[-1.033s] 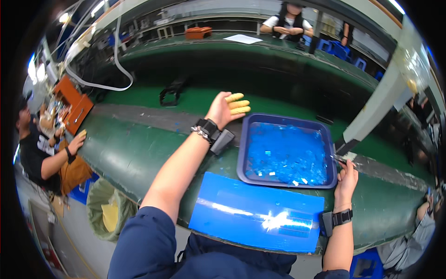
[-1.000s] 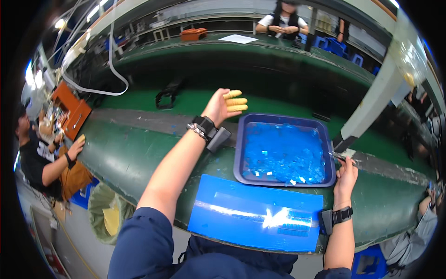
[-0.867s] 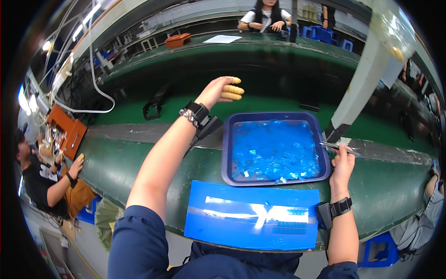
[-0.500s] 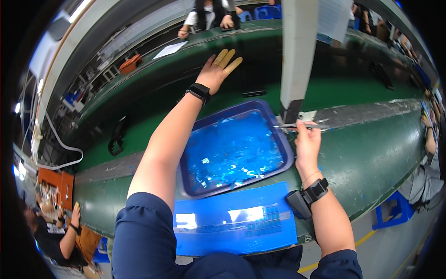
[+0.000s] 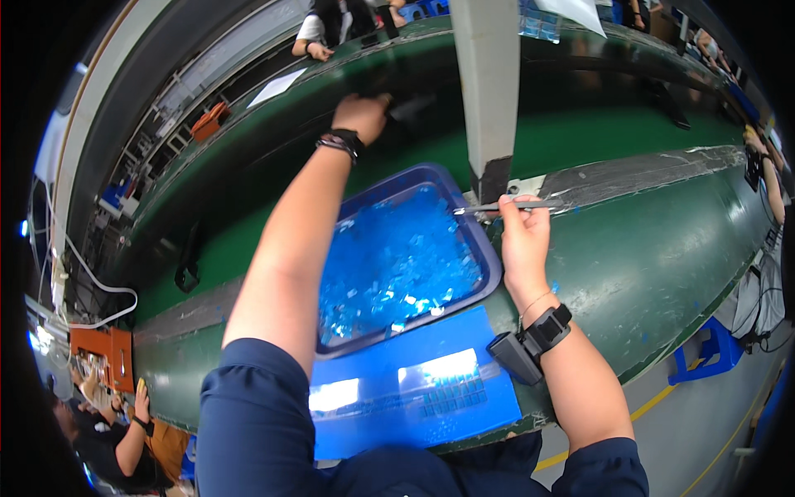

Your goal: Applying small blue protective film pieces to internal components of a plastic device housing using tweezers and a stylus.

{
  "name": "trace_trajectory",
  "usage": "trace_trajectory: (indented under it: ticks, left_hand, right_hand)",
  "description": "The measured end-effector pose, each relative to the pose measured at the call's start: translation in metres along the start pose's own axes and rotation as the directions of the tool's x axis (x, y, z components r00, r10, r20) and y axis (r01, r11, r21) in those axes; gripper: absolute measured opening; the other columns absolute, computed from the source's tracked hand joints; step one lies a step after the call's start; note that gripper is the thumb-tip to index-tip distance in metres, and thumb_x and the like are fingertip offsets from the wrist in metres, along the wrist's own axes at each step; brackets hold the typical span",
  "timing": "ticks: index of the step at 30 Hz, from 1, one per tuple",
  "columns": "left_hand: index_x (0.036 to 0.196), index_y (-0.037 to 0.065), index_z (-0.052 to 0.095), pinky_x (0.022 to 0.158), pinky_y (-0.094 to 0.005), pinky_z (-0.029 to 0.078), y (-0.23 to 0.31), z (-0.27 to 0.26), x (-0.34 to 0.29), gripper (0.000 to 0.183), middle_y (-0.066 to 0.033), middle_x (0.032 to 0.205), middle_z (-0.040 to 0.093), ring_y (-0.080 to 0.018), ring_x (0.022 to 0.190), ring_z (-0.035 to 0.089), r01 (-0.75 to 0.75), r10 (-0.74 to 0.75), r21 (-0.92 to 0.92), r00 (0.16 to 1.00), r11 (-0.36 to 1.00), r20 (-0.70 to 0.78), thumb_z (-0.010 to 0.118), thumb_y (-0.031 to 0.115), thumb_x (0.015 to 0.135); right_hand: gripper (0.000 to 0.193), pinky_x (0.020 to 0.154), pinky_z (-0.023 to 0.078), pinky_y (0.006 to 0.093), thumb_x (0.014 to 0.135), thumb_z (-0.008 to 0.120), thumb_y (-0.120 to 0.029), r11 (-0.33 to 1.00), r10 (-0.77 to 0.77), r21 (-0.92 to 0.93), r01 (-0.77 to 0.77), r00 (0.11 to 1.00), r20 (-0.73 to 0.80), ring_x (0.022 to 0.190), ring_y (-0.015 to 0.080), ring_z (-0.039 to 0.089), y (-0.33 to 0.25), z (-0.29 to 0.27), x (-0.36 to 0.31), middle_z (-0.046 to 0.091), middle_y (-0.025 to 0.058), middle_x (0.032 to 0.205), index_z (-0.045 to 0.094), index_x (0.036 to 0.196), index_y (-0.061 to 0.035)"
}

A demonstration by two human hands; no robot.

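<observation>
My left hand point(image 5: 362, 118) reaches far over the green belt, blurred by motion, its fingers curled in. A pale, smeared thing point(image 5: 412, 108) shows at its fingertips; its kind cannot be made out. In my right hand point(image 5: 525, 240) are grey tweezers point(image 5: 538, 204), held level with their tips pointing left over the tray's right rim. Between my forearms lies a dark blue plastic tray point(image 5: 489, 267) filled with many small shiny blue film pieces point(image 5: 406, 257). In front of it, a blue board point(image 5: 489, 406) carries a grid of small blue pieces point(image 5: 454, 398).
A grey post point(image 5: 489, 99) rises beyond the tray. Dark objects lie on the belt point(image 5: 571, 124) at left point(image 5: 189, 261) and right. An orange box point(image 5: 210, 121) and a white sheet point(image 5: 276, 88) are across it. Other people sit around; a blue stool point(image 5: 708, 352) stands right.
My left hand has gone from spread fingers to curled ones, with a blurred thing now at the fingertips. The whole view has shifted slightly. My right hand still holds the tweezers.
</observation>
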State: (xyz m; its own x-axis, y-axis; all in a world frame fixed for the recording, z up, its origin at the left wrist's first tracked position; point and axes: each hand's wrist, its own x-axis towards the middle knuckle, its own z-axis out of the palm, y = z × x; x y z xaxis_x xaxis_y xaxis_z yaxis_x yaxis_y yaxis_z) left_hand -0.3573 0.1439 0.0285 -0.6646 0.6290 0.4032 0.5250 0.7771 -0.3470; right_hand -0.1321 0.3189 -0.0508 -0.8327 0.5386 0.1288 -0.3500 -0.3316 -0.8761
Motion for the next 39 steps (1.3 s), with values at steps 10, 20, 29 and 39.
trace_trajectory:
  ticks: [10,20,29,39]
  left_hand:
    - [0.090,0.003,0.058,0.066,-0.0269,0.045,-0.083,-0.137,-0.173,0.025,-0.0050,0.082,0.062,-0.0161,0.074,0.059,0.074,-0.627,-0.797,0.662,0.600,-0.410,0.053,0.024,0.077]
    - [0.091,0.008,0.055,0.052,-0.0267,0.050,0.064,-0.208,-0.329,0.021,-0.0035,0.082,0.059,-0.0132,0.076,0.056,0.401,-0.433,-0.664,0.528,-0.631,0.731,0.050,0.023,0.077]
    - [0.116,-0.001,0.031,0.077,-0.0266,0.044,0.109,-0.154,-0.345,0.042,-0.0090,0.103,0.050,-0.0126,0.091,0.051,0.371,-0.143,-0.645,0.787,-0.668,0.600,0.045,0.003,0.076]
    - [0.127,0.002,0.017,0.086,-0.0291,0.039,0.116,-0.141,-0.345,0.062,-0.0114,0.115,0.043,-0.0186,0.099,0.050,0.377,-0.084,-0.627,0.811,-0.681,0.579,0.045,0.000,0.073]
  right_hand:
    - [0.016,0.058,0.037,0.0201,0.080,0.055,-0.010,0.998,-0.051,-0.038,0.054,0.996,0.078,0.068,0.0094,0.052,-0.002,-0.003,0.006,0.057,0.0062,0.076,0.042,0.088,-0.0080]
    - [0.016,0.041,0.023,0.0157,0.079,0.057,-0.018,0.923,-0.297,-0.176,0.343,0.923,0.243,0.046,0.0009,0.032,-0.035,0.000,-0.005,0.056,0.0018,0.065,0.049,0.082,-0.0045]
    - [0.016,0.049,0.032,0.0158,0.081,0.051,-0.007,0.909,0.077,-0.392,0.141,0.868,0.490,0.053,0.0040,0.039,-0.087,-0.010,-0.146,0.055,0.0072,0.071,0.037,0.089,-0.0068]
    - [0.024,0.050,0.038,0.0172,0.078,0.050,0.004,0.883,0.247,-0.468,-0.034,0.882,0.402,0.057,0.0082,0.049,-0.051,-0.039,-0.175,0.053,0.0086,0.073,0.033,0.092,-0.0056]
